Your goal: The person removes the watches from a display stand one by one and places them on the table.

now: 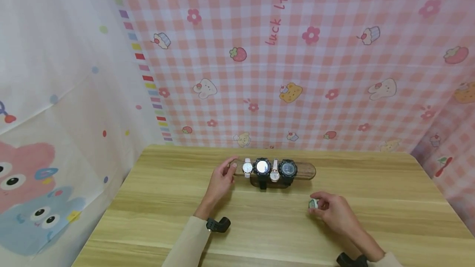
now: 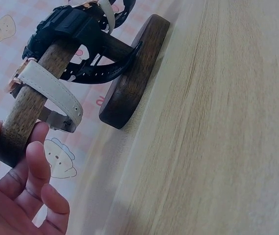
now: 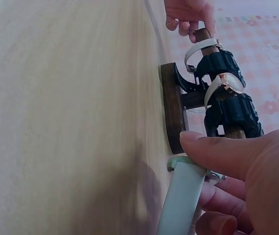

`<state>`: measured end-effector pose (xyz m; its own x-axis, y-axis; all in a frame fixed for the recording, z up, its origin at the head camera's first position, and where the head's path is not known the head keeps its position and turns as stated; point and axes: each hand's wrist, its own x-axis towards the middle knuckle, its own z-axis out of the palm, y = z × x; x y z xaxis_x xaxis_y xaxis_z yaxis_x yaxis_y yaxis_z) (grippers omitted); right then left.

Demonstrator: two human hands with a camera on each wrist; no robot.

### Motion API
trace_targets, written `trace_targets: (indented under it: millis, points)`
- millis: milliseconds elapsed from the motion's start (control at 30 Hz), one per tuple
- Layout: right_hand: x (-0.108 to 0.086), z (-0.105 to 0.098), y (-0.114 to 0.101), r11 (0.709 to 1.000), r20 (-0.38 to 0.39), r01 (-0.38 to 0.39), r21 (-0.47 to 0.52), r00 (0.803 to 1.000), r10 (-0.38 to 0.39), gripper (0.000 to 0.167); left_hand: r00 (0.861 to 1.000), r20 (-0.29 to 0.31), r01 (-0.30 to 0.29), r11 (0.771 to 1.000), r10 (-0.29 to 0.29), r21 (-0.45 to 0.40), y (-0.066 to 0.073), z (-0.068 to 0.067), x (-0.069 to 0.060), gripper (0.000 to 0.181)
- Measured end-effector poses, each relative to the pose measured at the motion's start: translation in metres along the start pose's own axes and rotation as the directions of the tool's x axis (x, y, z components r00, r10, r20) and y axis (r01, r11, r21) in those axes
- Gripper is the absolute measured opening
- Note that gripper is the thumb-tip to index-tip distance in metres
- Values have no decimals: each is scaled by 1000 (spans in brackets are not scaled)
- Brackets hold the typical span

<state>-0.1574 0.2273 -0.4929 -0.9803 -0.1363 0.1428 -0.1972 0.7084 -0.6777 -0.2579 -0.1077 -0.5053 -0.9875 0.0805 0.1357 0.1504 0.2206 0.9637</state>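
A dark wooden T-bar watch stand (image 1: 307, 171) stands on the table with several watches strapped round its bar. From the left come a white-strapped watch (image 1: 247, 168), a bulky black watch (image 1: 262, 167), a slim rose-gold watch (image 1: 274, 175) and a second black watch (image 1: 288, 168). My left hand (image 1: 219, 182) holds the bar's left end between thumb and fingers, beside the white strap (image 2: 51, 83). Right of the stand and nearer me, my right hand (image 1: 335, 211) pinches a pale green and white watch (image 3: 181, 198) just above the table. Its strap hangs downward in the right wrist view.
The wood-grain table (image 1: 259, 234) runs back to a pink checked cloth (image 1: 259, 73). A white patterned cloth (image 1: 74, 93) hangs along the left side. Black wrist straps (image 1: 219, 225) are on both forearms.
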Motion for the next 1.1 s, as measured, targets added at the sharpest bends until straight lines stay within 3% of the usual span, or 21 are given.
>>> trace_targets:
  millis: [967, 1100]
  points:
    - [-1, 7, 1, 1000, 29, -1, -22, 1000, 1, 38, 1000, -4, -5, 1000, 5, -3, -1, 1, 0, 32]
    - [0, 4, 2, 1000, 33, 18, -17, 999, -18, 45, 1000, 7, 7, 1000, -7, -15, 10, 0, -5, 34]
